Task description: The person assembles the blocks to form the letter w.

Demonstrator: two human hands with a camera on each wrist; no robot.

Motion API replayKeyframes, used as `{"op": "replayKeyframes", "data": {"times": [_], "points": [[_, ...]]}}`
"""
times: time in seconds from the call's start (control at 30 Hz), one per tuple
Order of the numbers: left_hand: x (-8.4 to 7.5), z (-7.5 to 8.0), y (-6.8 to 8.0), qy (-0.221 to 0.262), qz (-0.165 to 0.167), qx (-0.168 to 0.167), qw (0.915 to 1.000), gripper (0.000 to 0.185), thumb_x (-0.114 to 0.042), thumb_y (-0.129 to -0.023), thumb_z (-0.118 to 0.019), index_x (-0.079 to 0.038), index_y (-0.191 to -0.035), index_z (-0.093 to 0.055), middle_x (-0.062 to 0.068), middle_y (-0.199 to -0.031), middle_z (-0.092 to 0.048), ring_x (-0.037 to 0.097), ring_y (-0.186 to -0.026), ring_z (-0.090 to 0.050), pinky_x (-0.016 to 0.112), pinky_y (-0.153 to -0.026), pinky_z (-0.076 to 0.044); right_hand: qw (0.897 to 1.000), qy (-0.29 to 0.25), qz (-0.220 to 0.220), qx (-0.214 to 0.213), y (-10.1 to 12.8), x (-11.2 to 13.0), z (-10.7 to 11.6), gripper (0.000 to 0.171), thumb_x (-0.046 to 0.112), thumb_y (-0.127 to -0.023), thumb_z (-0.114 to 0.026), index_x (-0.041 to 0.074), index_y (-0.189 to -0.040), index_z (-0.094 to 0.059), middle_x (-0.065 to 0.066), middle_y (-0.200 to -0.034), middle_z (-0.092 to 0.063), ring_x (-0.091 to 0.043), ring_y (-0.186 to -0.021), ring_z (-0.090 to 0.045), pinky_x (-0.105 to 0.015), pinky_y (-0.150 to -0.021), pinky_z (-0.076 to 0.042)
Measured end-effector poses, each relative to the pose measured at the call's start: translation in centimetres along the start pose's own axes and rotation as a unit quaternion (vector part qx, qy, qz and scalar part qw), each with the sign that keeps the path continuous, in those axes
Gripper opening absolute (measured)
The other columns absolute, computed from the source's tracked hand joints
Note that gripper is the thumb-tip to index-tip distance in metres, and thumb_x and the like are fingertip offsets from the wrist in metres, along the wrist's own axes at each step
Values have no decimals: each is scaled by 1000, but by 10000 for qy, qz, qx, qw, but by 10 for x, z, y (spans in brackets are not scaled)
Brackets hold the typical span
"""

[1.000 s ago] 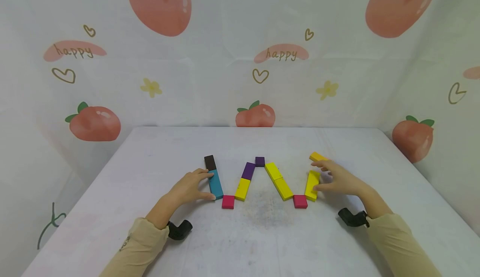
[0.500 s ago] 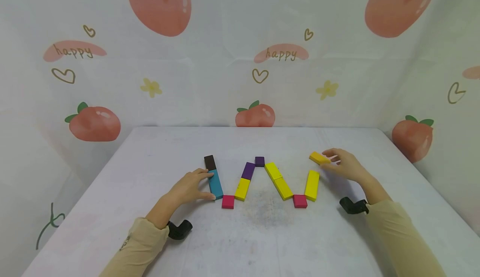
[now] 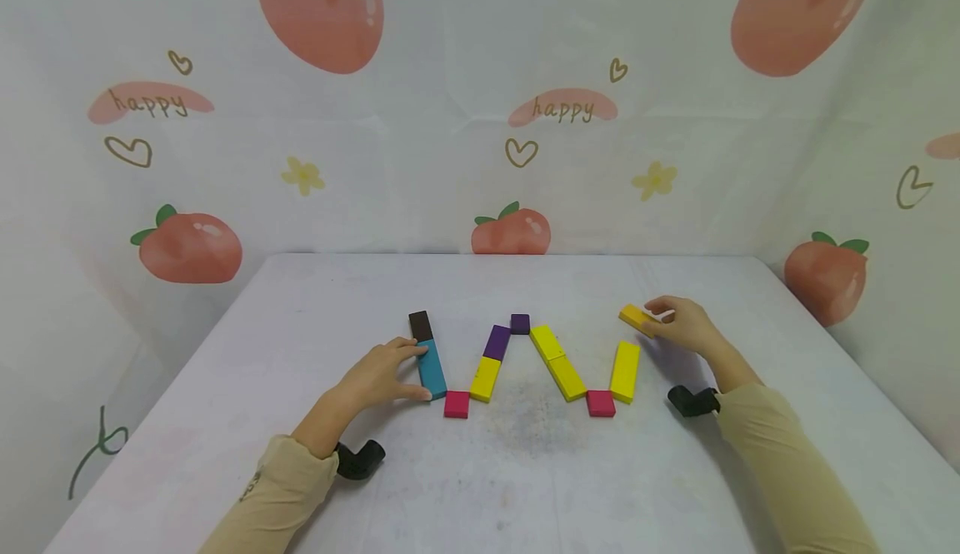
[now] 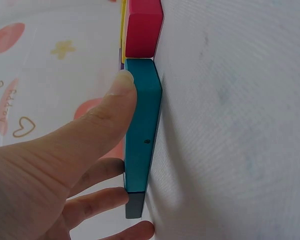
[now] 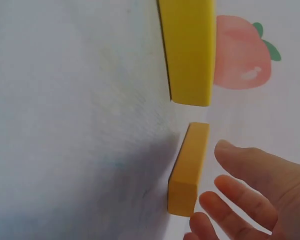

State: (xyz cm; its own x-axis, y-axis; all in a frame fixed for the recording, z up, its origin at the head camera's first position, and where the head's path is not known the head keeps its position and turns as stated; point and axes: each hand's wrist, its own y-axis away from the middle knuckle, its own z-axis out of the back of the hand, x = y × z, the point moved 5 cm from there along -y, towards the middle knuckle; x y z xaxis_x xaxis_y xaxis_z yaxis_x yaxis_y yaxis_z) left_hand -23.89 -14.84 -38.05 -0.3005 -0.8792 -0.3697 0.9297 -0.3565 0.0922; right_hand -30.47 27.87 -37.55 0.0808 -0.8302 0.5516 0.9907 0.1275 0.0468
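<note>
My left hand lies over a blue block, thumb touching its near end and fingers near its far end. A dark block meets that far end, and a red block sits at the near corner. In the left wrist view the thumb lies on the blue block. My right hand hovers beside an orange-yellow block, lying slanted at the back right. In the right wrist view a gap shows between the thumb and the orange-yellow block. Nearer stands a yellow block.
Blocks form a zigzag across the table: a purple block, a yellow block, a small purple block, two end-to-end yellow blocks and another red block. A patterned cloth hangs behind.
My right hand has moved away from the yellow block beside the right red one, back toward the orange-yellow block. The left hand and the blocks look unmoved.
</note>
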Motion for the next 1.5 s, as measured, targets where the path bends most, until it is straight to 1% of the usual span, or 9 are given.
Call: {"op": "replayKeyframes", "data": {"times": [0.3, 0.57, 0.77, 1.0, 1.23, 1.5], "points": [[0, 0, 1, 17, -22, 2, 10000, 71, -37, -75, -76, -5, -133, -51, 21, -140, -45, 43, -121, -46, 53, -99, -44, 9998, -22, -137, 166, -8, -3, -6, 47, 21, -88, -62, -8, -123, -52, -31, -122, -53, -41, -104, -54, -46, -87, -52], [-1, 0, 1, 38, -6, -6, 10000, 71, -36, -75, -77, -5, -133, -51, 20, -140, -45, 43, -122, -46, 53, -99, -44, 9997, -46, -163, 199, -10, -1, -7, 46, 19, -87, -63, -10, -121, -53, -31, -120, -54, -41, -101, -54, -41, -81, -53], [-1, 0, 1, 28, -26, -20, 10000, 71, -36, -75, -77, -5, -133, -51, 21, -140, -45, 44, -122, -46, 53, -99, -44, 9992, -93, -322, 238, -10, -1, -7, 46, 19, -87, -63, -10, -122, -52, -31, -122, -53, -39, -101, -54, -41, -83, -53], [0, -1, 1, 64, -19, -8, 10000, 71, -37, -75, -76, -5, -133, -51, 20, -140, -45, 44, -122, -46, 53, -98, -45, 9991, -74, -377, 174, -11, -1, -7, 47, 20, -86, -64, -10, -121, -53, -30, -118, -55, -37, -97, -55, -39, -80, -54], [0, 0, 1, 17, -37, -46, 10000, 71, -37, -74, -77, -5, -132, -52, 21, -139, -45, 44, -121, -47, 53, -98, -45, 9983, -93, -574, 106, -11, 2, -9, 47, 25, -88, -61, -9, -120, -54, -30, -115, -56, -33, -94, -55, -37, -80, -52], [0, 0, 0, 6, -55, -42, 10000, 71, -37, -74, -77, -4, -132, -52, 21, -139, -45, 44, -122, -46, 53, -98, -44, 9979, -162, -625, 16, -10, 8, -10, 49, 28, -87, -63, -8, -119, -54, -30, -113, -57, -33, -92, -56, -33, -75, -52]]}}
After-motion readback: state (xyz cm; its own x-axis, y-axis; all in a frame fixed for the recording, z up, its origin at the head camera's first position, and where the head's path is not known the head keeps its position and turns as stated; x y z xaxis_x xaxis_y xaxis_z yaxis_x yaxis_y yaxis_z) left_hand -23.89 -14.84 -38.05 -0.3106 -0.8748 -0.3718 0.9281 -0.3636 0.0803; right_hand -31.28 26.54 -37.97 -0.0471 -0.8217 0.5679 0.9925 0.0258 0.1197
